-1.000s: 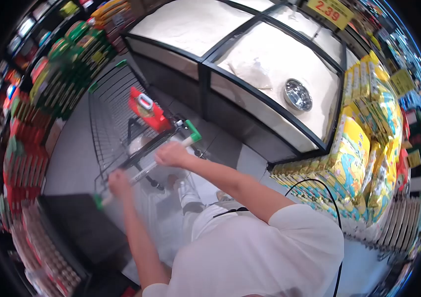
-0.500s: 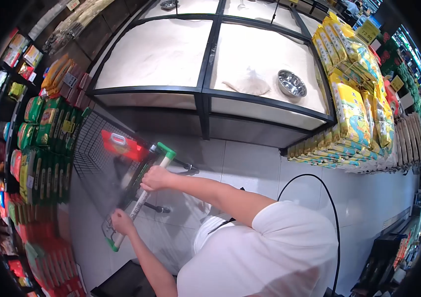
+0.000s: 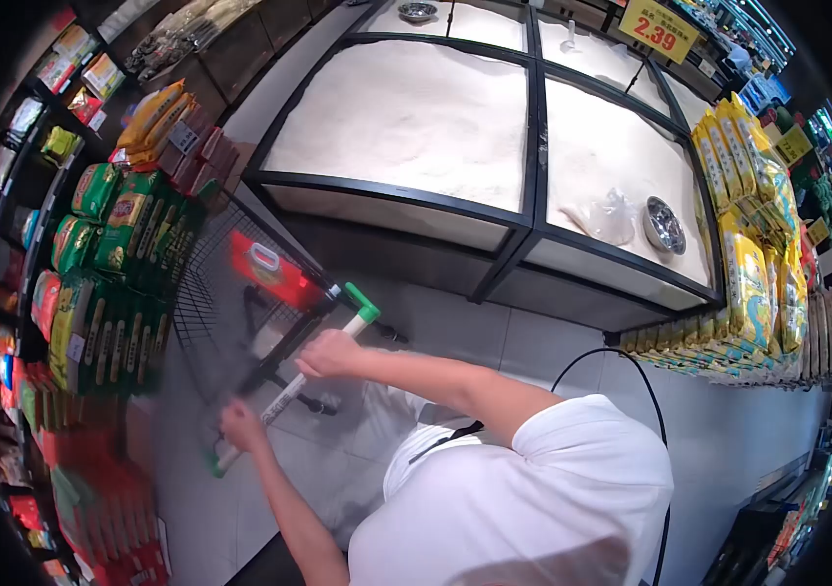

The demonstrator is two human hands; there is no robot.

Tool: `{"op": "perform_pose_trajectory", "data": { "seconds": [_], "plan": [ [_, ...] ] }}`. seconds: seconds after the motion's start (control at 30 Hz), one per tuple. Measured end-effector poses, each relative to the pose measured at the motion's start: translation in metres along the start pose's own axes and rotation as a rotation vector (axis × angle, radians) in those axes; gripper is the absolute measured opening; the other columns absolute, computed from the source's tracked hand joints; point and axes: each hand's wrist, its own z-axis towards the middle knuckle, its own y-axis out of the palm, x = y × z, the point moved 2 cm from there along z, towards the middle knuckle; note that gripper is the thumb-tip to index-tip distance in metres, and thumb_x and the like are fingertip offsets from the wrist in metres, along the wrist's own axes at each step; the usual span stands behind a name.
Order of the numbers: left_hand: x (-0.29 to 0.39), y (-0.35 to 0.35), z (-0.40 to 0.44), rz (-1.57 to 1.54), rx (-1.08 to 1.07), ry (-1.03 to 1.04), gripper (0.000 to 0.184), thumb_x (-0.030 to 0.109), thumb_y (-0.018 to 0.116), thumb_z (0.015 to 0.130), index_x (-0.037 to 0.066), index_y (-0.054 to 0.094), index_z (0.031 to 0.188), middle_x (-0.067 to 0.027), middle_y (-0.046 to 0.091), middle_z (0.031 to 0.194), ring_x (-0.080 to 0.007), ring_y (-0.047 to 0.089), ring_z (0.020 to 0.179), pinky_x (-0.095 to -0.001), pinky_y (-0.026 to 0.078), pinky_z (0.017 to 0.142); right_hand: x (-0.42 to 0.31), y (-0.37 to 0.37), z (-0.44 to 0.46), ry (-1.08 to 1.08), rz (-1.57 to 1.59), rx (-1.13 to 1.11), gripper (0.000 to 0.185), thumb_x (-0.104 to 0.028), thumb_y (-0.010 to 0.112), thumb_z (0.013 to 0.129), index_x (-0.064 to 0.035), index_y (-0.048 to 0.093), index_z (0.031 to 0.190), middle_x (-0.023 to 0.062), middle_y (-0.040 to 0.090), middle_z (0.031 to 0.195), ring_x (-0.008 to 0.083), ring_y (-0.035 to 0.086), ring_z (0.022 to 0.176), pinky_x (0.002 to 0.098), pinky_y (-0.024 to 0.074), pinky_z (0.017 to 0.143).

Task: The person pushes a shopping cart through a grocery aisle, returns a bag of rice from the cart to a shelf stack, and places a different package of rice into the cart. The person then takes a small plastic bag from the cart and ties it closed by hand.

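Cart [image 3: 206, 264] and handle [image 3: 284, 398] sit farther left of the bins' [image 3: 386, 194] middle divider [image 3: 537, 146] than half a second ago, and our view has swung so that the bins stand farther right in it. We have the cart on the floor [image 3: 465, 327], beside the green packs [image 3: 128, 220], its handle aslant before our shirt [image 3: 504, 488]. With our right hand [image 3: 330, 354] and left hand [image 3: 241, 426] set on it, we judge the pushing to be under way; how much of it is left we cannot tell. Our right hand is closed around the handle toward its upper end, with no gap showing. Our left hand is curled over it toward the lower end, though blur hides the fingertips. Just ahead of the handle we see a red item [image 3: 289, 283] with a white oval; whether it is loose or part of the cart we cannot tell. Beyond, the bins hold pale stuff [image 3: 406, 117], with a bowl [image 3: 664, 226] and a clear bag [image 3: 608, 219] lying on it side by side. Yellow bags [image 3: 754, 278] are stacked at the bins' right end.
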Motion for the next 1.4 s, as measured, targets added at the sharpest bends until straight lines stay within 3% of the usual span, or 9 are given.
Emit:
{"op": "perform_pose_trajectory", "data": {
  "seconds": [0.23, 0.4, 0.57, 0.77, 0.83, 1.13, 1.4],
  "plan": [
    [-0.037, 0.048, 0.128, -0.066, -0.064, 0.087, 0.036, 0.025, 0.054, 0.094, 0.001, 0.060, 0.069, -0.0119, 0.059, 0.073, -0.0358, 0.058, 0.067, -0.0469, 0.042, 0.061, 0.013, 0.049, 0.107, 0.001, 0.090, 0.006, 0.041, -0.035, 0.053, 0.090, -0.0080, 0.061, 0.060, 0.0107, 0.062, 0.060, 0.0314, 0.063, 0.059, 0.0417, 0.0509, 0.059],
    [-0.048, 0.085, 0.232, -0.109, -0.091, 0.119, 0.034, 0.025, 0.057, 0.093, -0.002, 0.060, 0.073, -0.0197, 0.061, 0.073, -0.0386, 0.060, 0.068, -0.0457, 0.044, 0.062, 0.031, 0.102, 0.190, 0.105, 0.186, -0.145, 0.044, -0.038, 0.048, 0.095, -0.0071, 0.062, 0.067, 0.0134, 0.064, 0.068, 0.0352, 0.063, 0.069, 0.0461, 0.0490, 0.067],
    [-0.070, 0.131, 0.321, -0.157, -0.117, 0.280, 0.031, 0.022, 0.056, 0.094, -0.002, 0.060, 0.074, -0.0161, 0.060, 0.075, -0.0366, 0.058, 0.068, -0.0457, 0.043, 0.061, 0.045, 0.131, 0.254, 0.135, 0.156, -0.033, 0.041, -0.038, 0.051, 0.093, -0.0085, 0.063, 0.067, 0.0105, 0.063, 0.067, 0.0329, 0.063, 0.067, 0.0435, 0.0476, 0.067],
    [-0.094, 0.197, 0.433, -0.255, -0.122, 0.440, 0.031, 0.019, 0.057, 0.094, -0.001, 0.056, 0.070, -0.0146, 0.056, 0.073, -0.0351, 0.057, 0.068, -0.0446, 0.042, 0.061, 0.058, 0.161, 0.336, 0.273, 0.105, -0.067, 0.041, -0.036, 0.050, 0.095, -0.0083, 0.064, 0.068, 0.0100, 0.063, 0.068, 0.0324, 0.063, 0.069, 0.0432, 0.0473, 0.069],
    [-0.076, 0.198, 0.467, -0.218, -0.228, 0.426, 0.033, 0.023, 0.056, 0.093, 0.000, 0.059, 0.071, -0.0160, 0.061, 0.077, -0.0357, 0.059, 0.072, -0.0449, 0.045, 0.064, 0.062, 0.167, 0.362, 0.315, 0.100, -0.081, 0.041, -0.036, 0.049, 0.096, -0.0076, 0.064, 0.072, 0.0100, 0.064, 0.071, 0.0320, 0.063, 0.071, 0.0427, 0.0475, 0.071],
    [-0.036, 0.275, 0.621, -0.278, -0.301, 0.516, 0.030, 0.024, 0.053, 0.091, 0.000, 0.059, 0.074, -0.0174, 0.059, 0.076, -0.0382, 0.058, 0.073, -0.0452, 0.044, 0.066, 0.108, 0.219, 0.474, 0.461, -0.069, 0.001, 0.037, -0.035, 0.049, 0.096, -0.0089, 0.064, 0.075, 0.0098, 0.064, 0.074, 0.0298, 0.063, 0.072, 0.0414, 0.0481, 0.069],
    [0.028, 0.360, 0.743, -0.290, -0.256, 0.722, 0.031, 0.025, 0.053, 0.092, 0.000, 0.061, 0.074, -0.0172, 0.059, 0.076, -0.0396, 0.059, 0.074, -0.0475, 0.044, 0.065, 0.178, 0.250, 0.561, 0.514, -0.151, 0.243, 0.038, -0.035, 0.053, 0.094, -0.0081, 0.061, 0.069, 0.0098, 0.062, 0.069, 0.0303, 0.062, 0.065, 0.0427, 0.0487, 0.063]
  ]
}}
